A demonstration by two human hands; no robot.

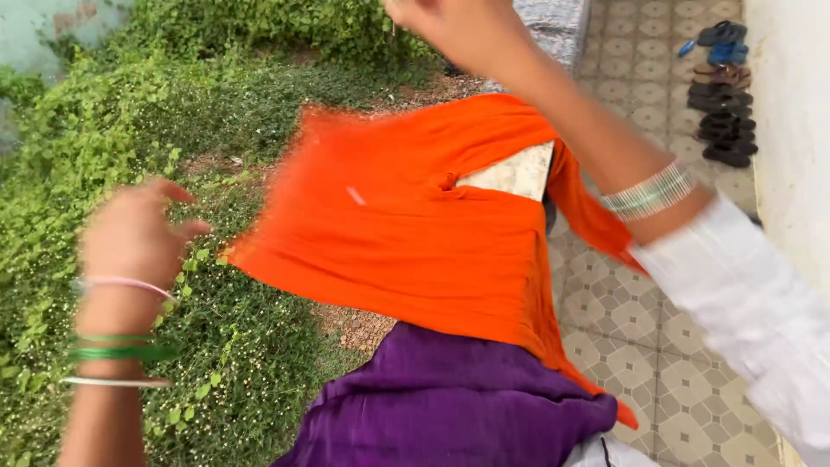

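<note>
Greenery [130,112] left, patterned tiled floor [622,294] right, sandals [724,95] by wall [791,130].

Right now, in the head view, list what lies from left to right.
Green ground plants → left hand → orange cloth → silver bangles on the right wrist → row of sandals → white wall.

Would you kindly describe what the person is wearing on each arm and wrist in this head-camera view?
The left hand is bare, its forearm uncovered; the wrist carries a thin pale pink bangle, then green bangles and a thin whitish bangle further down. The right hand, blurred at the top edge, has a wide stack of silvery-green bangles at the wrist, followed by a loose white sleeve.
</note>
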